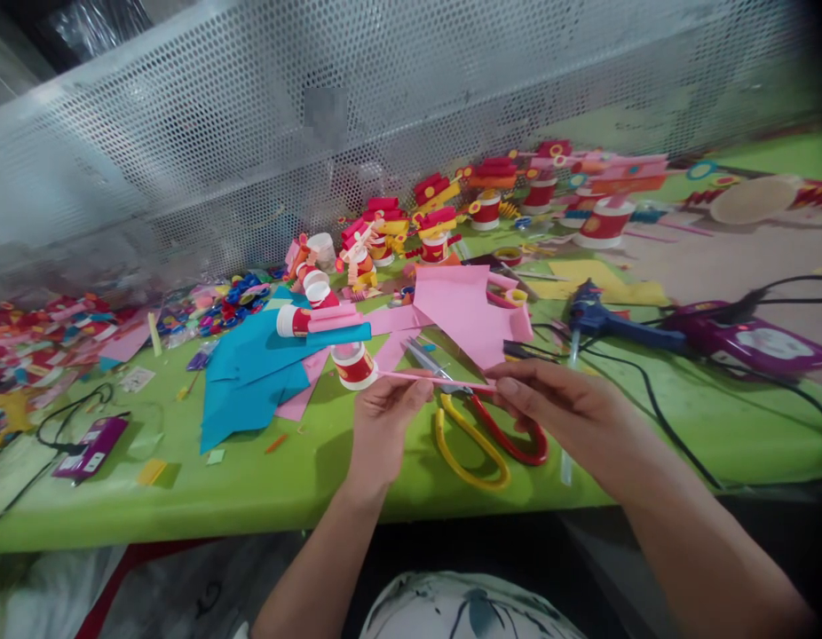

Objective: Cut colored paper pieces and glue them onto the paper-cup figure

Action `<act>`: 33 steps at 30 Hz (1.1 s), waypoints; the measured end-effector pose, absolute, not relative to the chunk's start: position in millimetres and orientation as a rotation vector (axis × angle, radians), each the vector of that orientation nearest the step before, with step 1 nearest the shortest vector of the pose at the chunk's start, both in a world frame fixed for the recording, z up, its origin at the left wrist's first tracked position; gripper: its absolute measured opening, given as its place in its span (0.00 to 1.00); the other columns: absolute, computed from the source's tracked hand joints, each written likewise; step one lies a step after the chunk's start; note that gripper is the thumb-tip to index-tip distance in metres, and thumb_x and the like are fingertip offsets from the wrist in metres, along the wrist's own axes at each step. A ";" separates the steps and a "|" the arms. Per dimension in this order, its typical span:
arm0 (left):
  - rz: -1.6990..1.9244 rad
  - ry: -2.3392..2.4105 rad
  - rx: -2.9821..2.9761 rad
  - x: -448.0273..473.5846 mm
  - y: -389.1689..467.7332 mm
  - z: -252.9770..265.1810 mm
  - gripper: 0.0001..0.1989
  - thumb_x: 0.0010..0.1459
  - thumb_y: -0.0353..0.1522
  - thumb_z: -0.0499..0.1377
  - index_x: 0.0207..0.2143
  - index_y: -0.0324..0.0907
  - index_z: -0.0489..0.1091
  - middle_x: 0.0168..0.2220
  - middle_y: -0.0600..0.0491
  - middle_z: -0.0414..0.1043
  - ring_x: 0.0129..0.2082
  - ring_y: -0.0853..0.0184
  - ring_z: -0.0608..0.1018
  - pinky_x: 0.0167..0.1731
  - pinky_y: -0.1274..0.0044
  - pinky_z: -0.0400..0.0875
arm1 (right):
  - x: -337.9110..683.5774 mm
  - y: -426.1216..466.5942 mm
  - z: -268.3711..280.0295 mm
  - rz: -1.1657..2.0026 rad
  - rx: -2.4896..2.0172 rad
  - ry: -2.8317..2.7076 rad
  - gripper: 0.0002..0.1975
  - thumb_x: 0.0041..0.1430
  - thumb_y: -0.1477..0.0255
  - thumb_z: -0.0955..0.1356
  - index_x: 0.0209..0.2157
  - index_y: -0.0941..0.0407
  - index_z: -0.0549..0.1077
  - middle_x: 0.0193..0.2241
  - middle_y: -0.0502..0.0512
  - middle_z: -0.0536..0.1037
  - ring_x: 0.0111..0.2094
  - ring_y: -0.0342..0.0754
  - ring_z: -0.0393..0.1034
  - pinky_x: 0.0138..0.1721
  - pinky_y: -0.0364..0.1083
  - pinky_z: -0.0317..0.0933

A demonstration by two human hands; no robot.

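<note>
Both of my hands pinch a thin pink strip (451, 382), stretched level between them above the table. Its left end is in my left hand (388, 413), and my right hand (557, 404) grips the other end. Below the strip lie scissors (474, 444) with one yellow and one red handle, their blades partly apart. A red and white paper cup (355, 366) stands just behind my left hand. Another cup (293, 320) lies on its side, beside a pink roll and a blue roll (339, 335). A pink foam sheet (457, 306) spreads beyond the scissors.
A blue glue gun (624, 324) with trailing cords lies at right, by a purple power box (750, 342). Another purple box (91, 448) sits at left. Blue sheets (248, 390) cover the middle left. Several cup figures (487, 209) line the back along a perforated metal panel (251, 133).
</note>
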State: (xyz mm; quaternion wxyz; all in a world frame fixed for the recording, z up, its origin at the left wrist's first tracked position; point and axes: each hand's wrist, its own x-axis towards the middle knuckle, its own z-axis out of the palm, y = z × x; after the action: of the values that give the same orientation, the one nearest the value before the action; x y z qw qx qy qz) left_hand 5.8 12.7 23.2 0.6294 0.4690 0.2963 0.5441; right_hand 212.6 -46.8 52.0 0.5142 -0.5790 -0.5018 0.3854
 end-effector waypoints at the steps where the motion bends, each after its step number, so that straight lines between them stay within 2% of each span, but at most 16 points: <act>1: 1.246 0.671 1.079 6.1 12.9 23.0 0.06 0.58 0.36 0.75 0.37 0.47 0.87 0.34 0.51 0.85 0.34 0.71 0.79 0.39 0.79 0.76 | 211.7 -46.6 52.9 0.926 -1.385 -1.233 0.29 0.53 0.41 0.76 0.39 0.53 0.86 0.22 0.51 0.77 0.22 0.44 0.68 0.19 0.42 0.61; 5: 1.235 0.648 1.084 5.8 13.7 22.1 0.06 0.58 0.36 0.75 0.39 0.49 0.88 0.37 0.52 0.86 0.36 0.70 0.80 0.42 0.78 0.76 | 208.6 -45.1 55.8 0.892 -1.370 -1.291 0.24 0.55 0.45 0.77 0.33 0.53 0.86 0.18 0.49 0.73 0.20 0.43 0.63 0.17 0.42 0.55; 11: 1.236 0.702 1.118 2.6 16.3 20.9 0.10 0.62 0.40 0.72 0.42 0.46 0.88 0.38 0.49 0.86 0.34 0.70 0.79 0.41 0.77 0.76 | 209.0 -46.2 50.1 0.709 -1.349 -1.405 0.08 0.64 0.62 0.74 0.34 0.50 0.85 0.18 0.45 0.71 0.17 0.40 0.56 0.16 0.41 0.49; 13: 1.227 0.712 1.098 2.8 17.4 20.4 0.11 0.61 0.40 0.73 0.43 0.46 0.87 0.37 0.49 0.86 0.35 0.69 0.81 0.42 0.76 0.77 | 209.2 -46.7 48.9 0.614 -1.348 -1.461 0.06 0.65 0.66 0.73 0.35 0.49 0.84 0.19 0.44 0.72 0.17 0.40 0.55 0.16 0.41 0.48; 15: 1.215 0.714 1.054 3.5 18.3 19.4 0.11 0.60 0.40 0.73 0.42 0.45 0.88 0.37 0.49 0.87 0.35 0.68 0.83 0.44 0.76 0.78 | 209.4 -45.9 48.7 0.527 -1.344 -1.513 0.06 0.66 0.68 0.72 0.36 0.49 0.84 0.22 0.45 0.76 0.18 0.40 0.58 0.17 0.41 0.52; 20: 1.190 0.687 0.995 5.5 19.5 16.3 0.10 0.59 0.41 0.74 0.37 0.45 0.88 0.41 0.48 0.88 0.36 0.65 0.87 0.48 0.72 0.81 | 210.5 -41.2 47.0 0.381 -1.332 -1.591 0.06 0.68 0.69 0.72 0.37 0.50 0.84 0.30 0.49 0.83 0.27 0.44 0.74 0.26 0.41 0.65; 28: 1.197 0.729 0.934 7.4 19.1 17.1 0.08 0.55 0.38 0.77 0.36 0.45 0.87 0.42 0.50 0.88 0.37 0.67 0.87 0.47 0.74 0.82 | 208.9 -42.9 49.7 0.497 -1.390 -1.531 0.07 0.68 0.67 0.72 0.36 0.50 0.84 0.33 0.54 0.85 0.32 0.49 0.77 0.32 0.46 0.69; 31: 1.222 0.738 0.907 8.4 19.4 16.7 0.10 0.51 0.38 0.79 0.35 0.45 0.87 0.38 0.51 0.88 0.35 0.68 0.86 0.44 0.76 0.83 | 209.5 -43.5 51.1 0.501 -1.424 -1.530 0.08 0.68 0.67 0.71 0.35 0.50 0.84 0.33 0.54 0.85 0.32 0.50 0.77 0.33 0.47 0.69; 33: 1.237 0.726 0.915 8.7 19.4 17.2 0.10 0.50 0.38 0.79 0.33 0.46 0.87 0.36 0.51 0.88 0.35 0.68 0.86 0.43 0.76 0.83 | 210.4 -43.9 51.4 0.512 -1.438 -1.524 0.07 0.67 0.67 0.71 0.38 0.51 0.84 0.34 0.55 0.86 0.33 0.51 0.78 0.33 0.47 0.69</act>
State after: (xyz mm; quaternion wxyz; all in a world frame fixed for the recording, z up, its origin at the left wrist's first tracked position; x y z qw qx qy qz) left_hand 8.7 19.4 17.2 0.6595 0.4044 0.3206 0.5465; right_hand 210.4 -43.9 51.4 0.4727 -0.5874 -0.6226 0.2093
